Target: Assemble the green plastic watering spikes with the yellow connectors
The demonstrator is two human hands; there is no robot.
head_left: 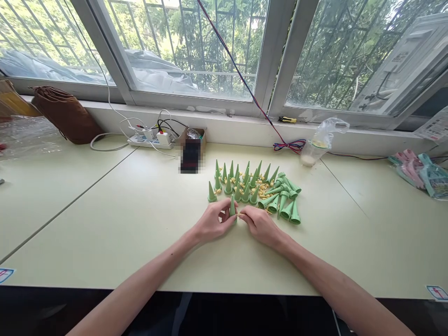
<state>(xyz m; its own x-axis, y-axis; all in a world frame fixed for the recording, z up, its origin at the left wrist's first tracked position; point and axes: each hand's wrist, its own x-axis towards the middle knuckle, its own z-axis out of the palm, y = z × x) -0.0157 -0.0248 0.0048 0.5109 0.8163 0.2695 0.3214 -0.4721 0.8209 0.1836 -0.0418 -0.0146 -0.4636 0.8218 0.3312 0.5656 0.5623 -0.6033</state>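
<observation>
My left hand [217, 220] is closed round a green plastic cone-shaped spike [232, 206], which stands point up near the table's middle. Close against its right side, my right hand [258, 223] pinches a small yellow plastic piece [239, 214] with its tip at the spike's lower part. I cannot tell whether the piece is seated in it. Just behind my hands, several more green spikes [212, 192] stand upright. Loose yellow pieces [263, 190] are scattered among them. To the right, several spikes [295, 215] lie or lean in a heap, some showing hollow wide ends.
At the back are a power strip [150, 139] with cables, a small cardboard box [199, 135] and a blurred dark object [191, 156]. A plastic cup [311, 153] in a bag and coiled wires [290, 145] stand by the sill. A brown pouch [66, 114] leans at left; colourful packets [420, 170] lie right.
</observation>
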